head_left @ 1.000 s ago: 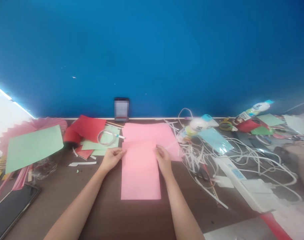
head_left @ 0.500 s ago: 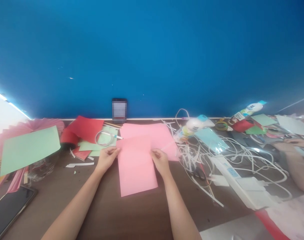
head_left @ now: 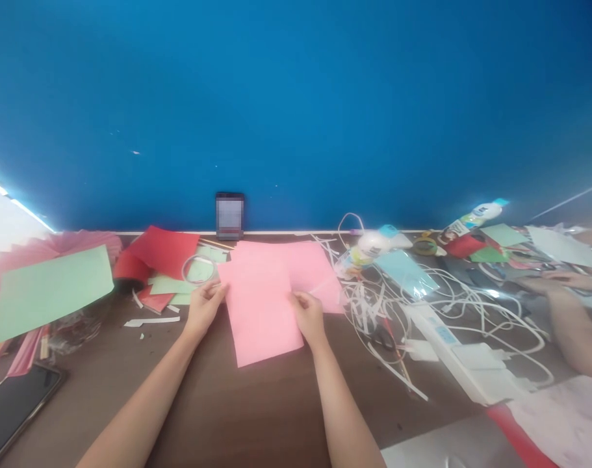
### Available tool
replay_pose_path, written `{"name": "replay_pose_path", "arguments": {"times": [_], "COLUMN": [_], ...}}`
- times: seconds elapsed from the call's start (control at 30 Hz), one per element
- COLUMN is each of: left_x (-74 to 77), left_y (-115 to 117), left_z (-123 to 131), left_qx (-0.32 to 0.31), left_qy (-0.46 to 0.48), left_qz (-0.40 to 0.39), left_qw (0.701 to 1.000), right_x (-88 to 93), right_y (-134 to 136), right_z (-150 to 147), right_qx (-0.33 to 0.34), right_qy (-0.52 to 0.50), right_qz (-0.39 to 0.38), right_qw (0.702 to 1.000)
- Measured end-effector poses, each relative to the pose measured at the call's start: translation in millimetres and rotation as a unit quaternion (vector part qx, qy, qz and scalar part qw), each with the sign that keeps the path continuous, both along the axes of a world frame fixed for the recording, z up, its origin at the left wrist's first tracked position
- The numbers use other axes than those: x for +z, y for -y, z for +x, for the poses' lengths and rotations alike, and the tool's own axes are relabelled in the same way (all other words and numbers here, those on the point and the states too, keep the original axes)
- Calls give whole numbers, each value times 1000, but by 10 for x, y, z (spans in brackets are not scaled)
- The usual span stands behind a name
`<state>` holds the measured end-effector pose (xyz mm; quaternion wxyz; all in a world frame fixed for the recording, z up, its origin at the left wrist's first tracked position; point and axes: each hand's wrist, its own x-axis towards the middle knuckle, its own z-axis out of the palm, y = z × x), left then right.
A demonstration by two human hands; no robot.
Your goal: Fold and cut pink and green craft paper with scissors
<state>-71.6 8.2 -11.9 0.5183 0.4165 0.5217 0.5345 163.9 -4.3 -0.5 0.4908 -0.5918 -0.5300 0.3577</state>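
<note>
Firstly, taking the held sheet as the clock's centre, the left hand (head_left: 204,309) sits at nine, thumb and fingers pinching that edge. The pink sheet (head_left: 264,320) lies between both hands, skewed, its far end overlapping more pink paper (head_left: 322,276) at two. The right hand (head_left: 309,320) pinches the opposite edge at three. A light, even pinch should keep it from buckling; squaring it probably means levelling both wrists together. As for containers, a white bottle (head_left: 372,244) lies at two, contents hidden; next, towards three, a glossy packet (head_left: 409,272) seems to hold something pale blue; farther out, just past two, another bottle (head_left: 477,217) leans, its contents equally untellable.
</note>
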Motion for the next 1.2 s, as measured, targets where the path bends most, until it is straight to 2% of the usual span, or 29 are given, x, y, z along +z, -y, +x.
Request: {"name": "replay_pose_path", "arguments": {"times": [0.07,0.17,0.27,0.4,0.6,0.77,0.93,1.1,1.2], "left_x": [8,9,2,2,-3,-5,1,11,20], "left_y": [18,39,41,27,17,11,14,24,21], "left_z": [25,33,13,-2,13,-16,-24,-38,-38], "left_qx": [-40,-84,-60,-16,-17,32,36,77,78], "left_qy": [-8,-69,-109,-110,-109,-114,-120,-119,-117], "left_qz": [3,3,18,24,24,39,39,44,46], "left_qw": [999,994,992,994,994,992,991,989,989], "right_x": [-15,-28,-26,-17,-27,-20,-6,1,-6], "right_y": [-10,-24,-23,-10,-11,-7,-8,-10,-5], "right_z": [-8,-20,-33,-42,-23,-37,-67,-82,-87], "right_qx": [-18,-40,-21,33,10,51,22,47,37], "right_qy": [-11,-32,-38,-16,-4,-7,14,11,32], "right_qz": [6,13,10,-9,-11,-15,-3,-10,-3], "right_qw": [1000,999,999,999,1000,999,1000,999,999]}}
